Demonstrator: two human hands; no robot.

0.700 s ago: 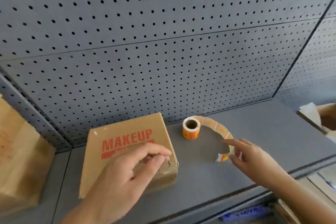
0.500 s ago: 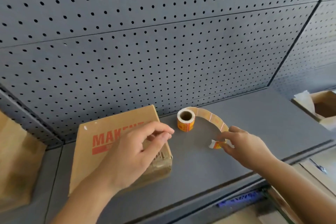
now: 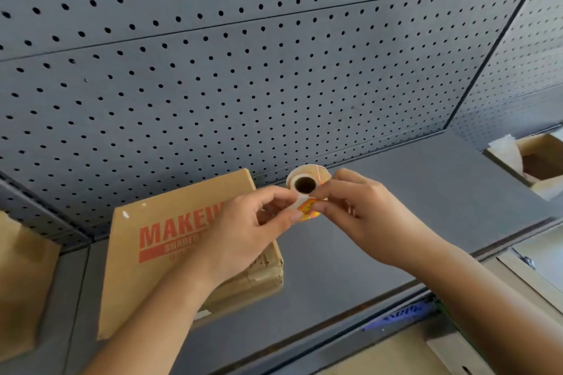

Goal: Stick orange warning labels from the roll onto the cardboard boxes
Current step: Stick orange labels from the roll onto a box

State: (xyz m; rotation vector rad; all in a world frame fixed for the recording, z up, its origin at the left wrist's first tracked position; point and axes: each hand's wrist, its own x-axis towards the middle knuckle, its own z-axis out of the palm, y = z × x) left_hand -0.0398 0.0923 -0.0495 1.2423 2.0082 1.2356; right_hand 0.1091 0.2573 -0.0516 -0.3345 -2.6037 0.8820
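Head view: the left hand (image 3: 243, 231) and the right hand (image 3: 365, 216) are both pinching the orange label (image 3: 308, 209), fingertips meeting, just in front of the roll (image 3: 306, 181), which is sitting on the grey shelf (image 3: 426, 192) beside the cardboard box (image 3: 158, 253).

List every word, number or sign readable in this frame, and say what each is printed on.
"MAKEU": red print on the cardboard box; the left hand hides the rest.
Red band below it: white lettering, too blurred to read.
Orange label in the fingers: print too blurred.
Blue-lit strip below the shelf: unreadable.
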